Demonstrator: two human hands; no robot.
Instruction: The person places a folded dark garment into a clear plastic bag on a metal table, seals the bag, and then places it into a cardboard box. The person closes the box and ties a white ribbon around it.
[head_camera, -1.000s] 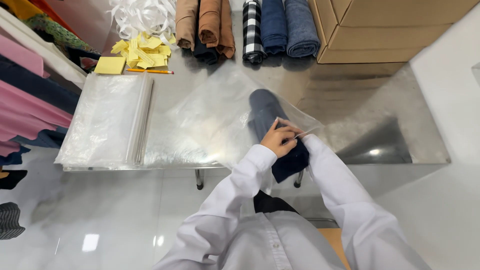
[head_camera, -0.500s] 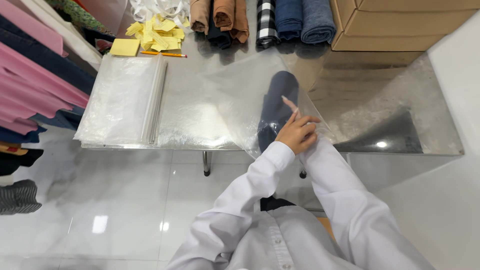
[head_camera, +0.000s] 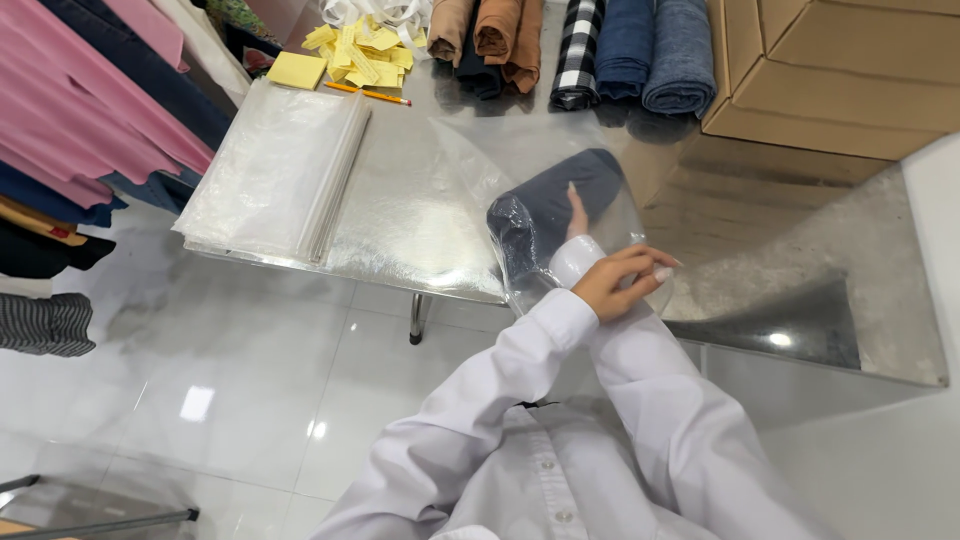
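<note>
Head view: the left hand is clenched on the near edge of a clear plastic bag, pinching the film between thumb and curled fingers at the bag's mouth. Just beyond it, the right hand reaches inside the bag past its white cuff. Only its fingers show through the film, lying against a dark blue rolled garment, and I cannot tell whether they grip the roll or merely press on it.

A moment ago one hand lay on top of the bag, a finger outstretched, with the roll flat on the worktop. Now the mouth is raised off the near edge and one hand is inside, so the roll sits wholly within the bag, toward its closed far end.

Left of the hands lies a flat stack of empty clear bags. Beyond that are loose yellow paper slips and an orange pencil. Straight ahead of the hands, along the far side, stand unbagged fabric rolls: brown, checked and blue. Cardboard boxes sit far right, and hanging pink and dark clothes far left.
</note>
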